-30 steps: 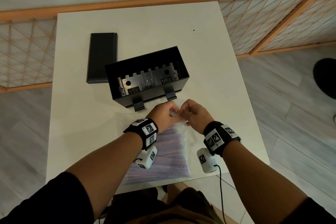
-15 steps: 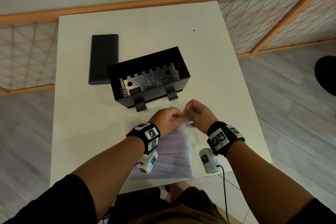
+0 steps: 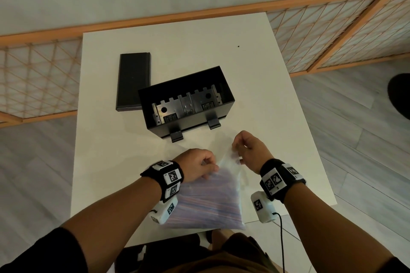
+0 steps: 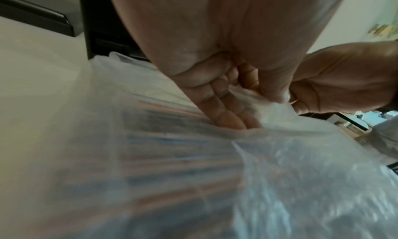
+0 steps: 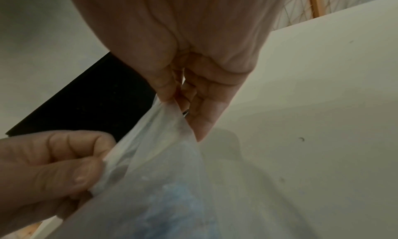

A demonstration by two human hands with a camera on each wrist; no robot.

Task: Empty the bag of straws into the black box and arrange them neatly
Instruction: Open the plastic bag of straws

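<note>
A clear plastic bag (image 3: 208,201) full of striped straws lies on the white table (image 3: 255,86) near its front edge. My left hand (image 3: 207,165) pinches one side of the bag's mouth, and my right hand (image 3: 237,149) pinches the other side and lifts it. In the left wrist view my left fingers (image 4: 228,113) curl on the film over the straws (image 4: 172,149). The right wrist view has the thumb and fingers (image 5: 172,97) nipping the bag's edge (image 5: 163,140). The open black box (image 3: 186,101) stands just beyond the hands, with metal fittings inside.
The box's black lid (image 3: 133,81) lies flat at its left rear. Two latches (image 3: 214,123) stick out of the box's near wall toward the bag. A wooden lattice screen (image 3: 332,29) runs behind and beside the table. Grey floor lies on both sides.
My hands have drawn apart: the left pulled back toward me, the right stayed forward and to the right. The bag's mouth is spread wider between them.
</note>
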